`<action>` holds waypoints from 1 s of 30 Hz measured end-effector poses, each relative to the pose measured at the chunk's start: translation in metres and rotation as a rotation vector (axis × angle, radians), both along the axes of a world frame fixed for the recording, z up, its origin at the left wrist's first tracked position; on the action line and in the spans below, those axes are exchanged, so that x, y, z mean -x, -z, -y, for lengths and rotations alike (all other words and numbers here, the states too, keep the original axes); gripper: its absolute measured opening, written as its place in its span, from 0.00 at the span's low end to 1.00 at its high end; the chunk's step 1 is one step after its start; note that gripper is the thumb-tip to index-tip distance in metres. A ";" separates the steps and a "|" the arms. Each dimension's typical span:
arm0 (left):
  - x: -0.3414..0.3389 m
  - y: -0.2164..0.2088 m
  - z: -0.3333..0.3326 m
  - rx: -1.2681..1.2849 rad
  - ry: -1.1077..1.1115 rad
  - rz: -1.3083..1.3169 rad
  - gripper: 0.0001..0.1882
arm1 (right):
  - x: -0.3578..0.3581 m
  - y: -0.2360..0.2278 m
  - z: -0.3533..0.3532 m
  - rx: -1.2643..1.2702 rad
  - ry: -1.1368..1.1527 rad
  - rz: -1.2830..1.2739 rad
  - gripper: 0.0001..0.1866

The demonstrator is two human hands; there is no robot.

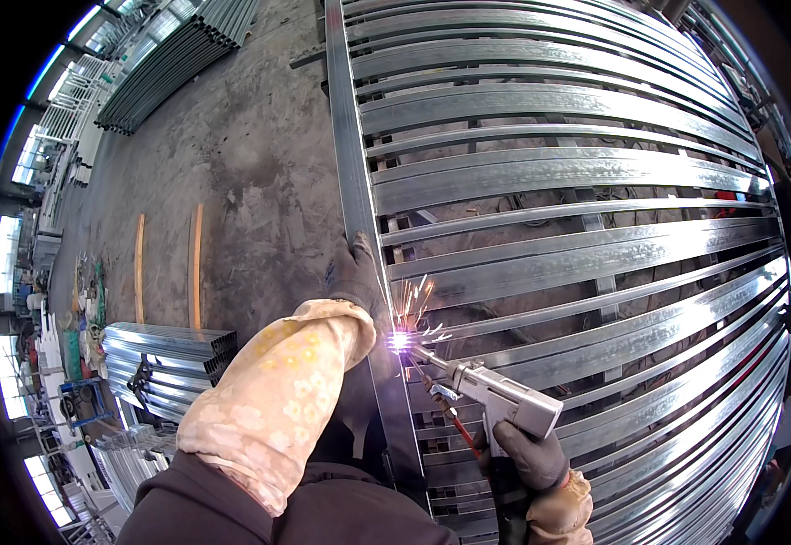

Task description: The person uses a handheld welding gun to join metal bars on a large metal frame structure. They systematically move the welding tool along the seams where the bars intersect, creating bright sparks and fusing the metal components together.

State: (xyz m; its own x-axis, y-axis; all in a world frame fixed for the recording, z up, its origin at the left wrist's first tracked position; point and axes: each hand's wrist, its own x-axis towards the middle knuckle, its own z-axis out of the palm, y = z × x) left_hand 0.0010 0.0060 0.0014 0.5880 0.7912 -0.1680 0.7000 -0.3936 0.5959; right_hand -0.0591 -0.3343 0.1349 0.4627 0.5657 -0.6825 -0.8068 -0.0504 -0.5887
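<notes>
My gloved right hand (533,456) is closed around the handle of a silver welding gun (510,400). The gun's nozzle points left at a joint, where a bright violet arc (400,341) throws off sparks. That joint lies between a long galvanized steel side rail (352,173) and one of the many crossbars (559,177) meeting it. Just beyond the arc, my gloved left hand (353,269) grips the side rail from its left side, its fingers partly hidden. A thin orange-red hose (462,429) runs along beneath the gun.
Bundled steel tubes (168,64) lie on the floor at the far left. A second tube stack (170,359) sits nearer, beside two wooden strips (197,263). Cables (541,213) and supports show beneath the crossbars. Racks and windows line the left wall.
</notes>
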 end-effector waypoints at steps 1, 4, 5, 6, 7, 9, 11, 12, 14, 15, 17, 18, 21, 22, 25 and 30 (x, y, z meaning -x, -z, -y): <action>0.000 0.019 -0.005 0.114 -0.044 0.044 0.27 | 0.001 0.000 0.000 0.007 0.002 0.009 0.25; -0.003 0.051 -0.009 0.236 -0.080 0.099 0.27 | 0.002 0.001 0.002 0.016 0.013 0.024 0.26; -0.005 0.032 0.004 0.141 -0.024 0.067 0.27 | 0.002 0.002 0.005 0.024 0.024 0.023 0.26; -0.008 0.017 0.016 0.047 0.033 0.036 0.27 | 0.003 0.003 0.008 0.032 0.036 0.021 0.26; -0.007 0.011 0.014 0.047 0.024 0.032 0.27 | 0.003 0.003 0.007 0.029 0.026 0.015 0.26; -0.005 0.002 0.012 0.052 0.009 0.025 0.27 | 0.003 0.002 0.006 0.026 0.010 0.003 0.26; -0.006 -0.004 0.009 0.149 -0.032 0.035 0.26 | 0.003 0.001 0.004 0.009 0.014 0.008 0.26; -0.006 -0.002 0.009 0.202 -0.051 0.040 0.26 | 0.004 0.002 0.004 0.005 0.018 0.009 0.26; -0.006 0.002 0.010 0.098 -0.028 0.025 0.25 | 0.004 0.000 0.005 0.018 0.017 0.020 0.26; -0.005 0.005 0.009 0.043 -0.017 0.018 0.25 | 0.004 -0.001 0.005 0.021 0.016 0.026 0.26; -0.004 0.010 0.006 0.059 -0.026 0.020 0.25 | 0.005 0.000 0.005 0.032 0.013 0.020 0.26; -0.005 0.009 0.006 0.069 -0.028 0.021 0.25 | 0.006 0.001 0.006 0.039 0.013 0.017 0.26; -0.006 0.009 0.008 0.133 -0.052 0.013 0.25 | 0.006 0.002 0.008 0.027 0.007 0.012 0.27; -0.006 0.008 0.008 0.115 -0.038 0.018 0.25 | 0.006 0.002 0.008 0.024 0.013 0.004 0.27; -0.006 0.009 0.009 0.070 -0.011 0.024 0.25 | 0.007 0.002 0.008 0.021 0.029 -0.015 0.27; -0.003 0.016 -0.003 0.131 -0.018 -0.023 0.27 | 0.008 -0.003 0.004 -0.001 0.031 -0.012 0.27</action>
State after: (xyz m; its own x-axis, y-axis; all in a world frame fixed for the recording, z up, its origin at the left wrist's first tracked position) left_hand 0.0040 0.0086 -0.0145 0.5691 0.7718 -0.2835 0.7200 -0.3012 0.6252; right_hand -0.0670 -0.3386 0.1380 0.4717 0.5522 -0.6875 -0.8151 -0.0242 -0.5787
